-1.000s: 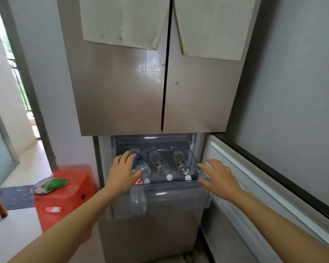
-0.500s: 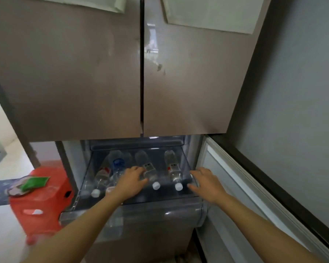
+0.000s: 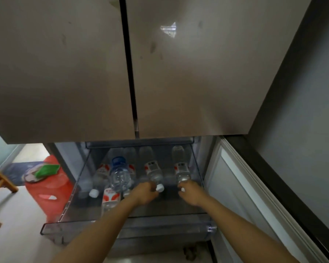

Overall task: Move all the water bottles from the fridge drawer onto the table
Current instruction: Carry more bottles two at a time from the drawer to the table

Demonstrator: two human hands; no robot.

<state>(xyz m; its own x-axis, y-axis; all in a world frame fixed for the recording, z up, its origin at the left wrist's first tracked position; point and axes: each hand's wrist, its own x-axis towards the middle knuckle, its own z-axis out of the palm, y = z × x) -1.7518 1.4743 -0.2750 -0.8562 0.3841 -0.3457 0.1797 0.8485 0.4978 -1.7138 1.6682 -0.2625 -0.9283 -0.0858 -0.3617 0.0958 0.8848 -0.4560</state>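
The clear fridge drawer (image 3: 125, 227) stands pulled out below the two upper doors. Several water bottles lie in it, caps toward me. My left hand (image 3: 145, 194) closes around the neck of a red-labelled bottle (image 3: 152, 172) near the middle. My right hand (image 3: 191, 192) closes on the neck of the rightmost red-labelled bottle (image 3: 181, 170). To the left lie a blue-labelled bottle (image 3: 120, 174), another red-labelled one (image 3: 100, 178) and one nearer the front (image 3: 110, 199).
The beige fridge doors (image 3: 122, 63) hang close overhead. An open lower door (image 3: 241, 186) lines the drawer's right side. A red plastic stool (image 3: 49, 192) with a plate and green cloth stands left, and a wooden chair leg (image 3: 0, 179) shows at far left.
I have leaned in closer. Both hands went further into the drawer and closed on the necks of the two right-hand bottles; before they hovered open over the drawer front.
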